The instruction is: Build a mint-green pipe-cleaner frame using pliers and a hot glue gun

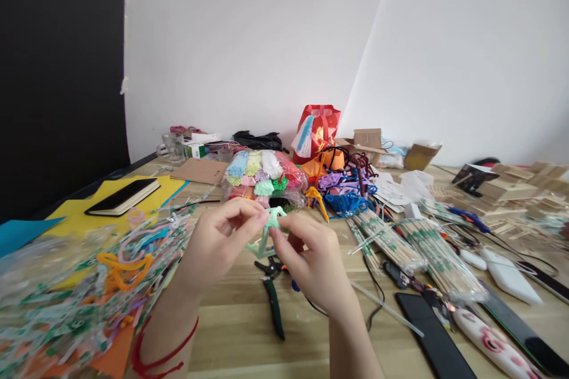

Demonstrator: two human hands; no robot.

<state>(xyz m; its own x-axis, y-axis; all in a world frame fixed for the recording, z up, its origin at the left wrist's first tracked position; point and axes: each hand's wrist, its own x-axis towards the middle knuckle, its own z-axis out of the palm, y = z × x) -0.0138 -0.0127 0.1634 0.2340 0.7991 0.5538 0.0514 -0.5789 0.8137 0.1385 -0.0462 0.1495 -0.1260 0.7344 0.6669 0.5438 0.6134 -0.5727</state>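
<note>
Near the middle of the head view, a mint green pipe-cleaner shape (265,238) is held above the table between both hands. My left hand (224,240) pinches its upper part between thumb and fingers. From the other side, my right hand (311,251) grips the same shape with thumb and index finger, close to the left fingertips. The shape looks angular, with straight struts running down to the lower left; part of it is hidden by the fingers. Below it lie pliers with dark green handles (274,308). A red cord circles the left wrist.
Crumpled wrappers and pipe cleaners (124,266) cover the left side, near a black notebook (122,196). Bagged pipe-cleaner bundles (262,173) and a red bag (326,124) stand behind. Wrapped stick bundles (440,260), a black phone (433,331) and wooden models (507,189) lie right.
</note>
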